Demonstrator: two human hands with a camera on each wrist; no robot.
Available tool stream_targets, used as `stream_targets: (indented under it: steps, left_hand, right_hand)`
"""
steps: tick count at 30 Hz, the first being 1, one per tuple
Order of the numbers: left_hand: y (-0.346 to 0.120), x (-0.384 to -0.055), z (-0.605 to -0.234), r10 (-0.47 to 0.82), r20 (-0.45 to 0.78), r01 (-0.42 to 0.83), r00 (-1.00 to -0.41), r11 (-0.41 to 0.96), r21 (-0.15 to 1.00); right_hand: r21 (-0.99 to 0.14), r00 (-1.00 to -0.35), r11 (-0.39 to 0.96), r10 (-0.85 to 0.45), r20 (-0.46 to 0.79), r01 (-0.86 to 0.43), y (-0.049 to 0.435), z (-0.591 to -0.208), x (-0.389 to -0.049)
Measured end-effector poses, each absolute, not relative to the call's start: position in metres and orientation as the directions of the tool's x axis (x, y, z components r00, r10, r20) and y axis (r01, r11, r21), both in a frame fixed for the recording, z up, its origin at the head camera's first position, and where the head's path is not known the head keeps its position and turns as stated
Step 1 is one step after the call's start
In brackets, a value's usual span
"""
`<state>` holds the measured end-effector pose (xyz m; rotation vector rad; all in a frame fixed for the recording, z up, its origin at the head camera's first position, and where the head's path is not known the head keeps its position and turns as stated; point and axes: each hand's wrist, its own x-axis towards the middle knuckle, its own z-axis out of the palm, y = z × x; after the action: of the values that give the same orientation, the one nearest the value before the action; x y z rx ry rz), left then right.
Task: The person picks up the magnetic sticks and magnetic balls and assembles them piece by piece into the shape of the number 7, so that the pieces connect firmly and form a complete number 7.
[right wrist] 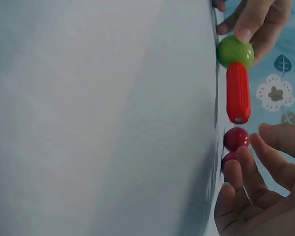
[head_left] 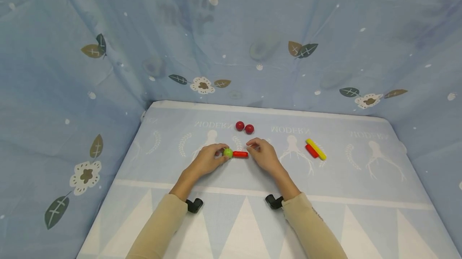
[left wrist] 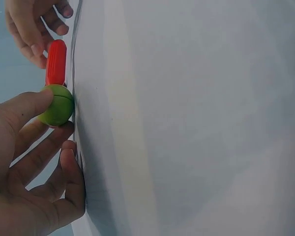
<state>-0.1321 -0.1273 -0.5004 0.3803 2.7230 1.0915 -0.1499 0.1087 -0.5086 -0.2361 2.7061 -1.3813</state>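
Note:
A green ball (head_left: 227,152) is pinched between thumb and fingers of my left hand (head_left: 209,159). From the ball a red ribbed stick (head_left: 240,154) points right, its near end meeting the ball in the left wrist view. My right hand (head_left: 264,155) stands just beyond the stick's free end, fingers loosely bent and nothing between them. The right wrist view shows a gap between that hand and the red stick (right wrist: 238,93). Two dark red balls (head_left: 240,126) lie side by side behind the hands.
To the right, a yellow stick (head_left: 316,149) and a second red stick (head_left: 312,151) lie alongside each other on the patterned tablecloth (head_left: 343,179). A blue printed curtain (head_left: 231,30) surrounds the table's back and sides. Black wrist mounts (head_left: 195,205) protrude at both sleeves.

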Motion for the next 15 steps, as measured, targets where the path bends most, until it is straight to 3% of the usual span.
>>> stream_targets:
  steps: [8,15]
  left_hand:
    - [-0.127,-0.130,-0.501,0.293,-0.073,0.161,-0.953,0.696,0.699]
    - [-0.128,-0.130,-0.501,0.288,-0.074,0.154,-0.955,0.691,0.706]
  right_hand:
    - [-0.857,-0.999,0.514,-0.005,0.044,-0.041,0.111,-0.509,-0.176]
    - [-0.876,-0.997,0.481,0.074,0.015,0.023,0.108,-0.515,-0.192]
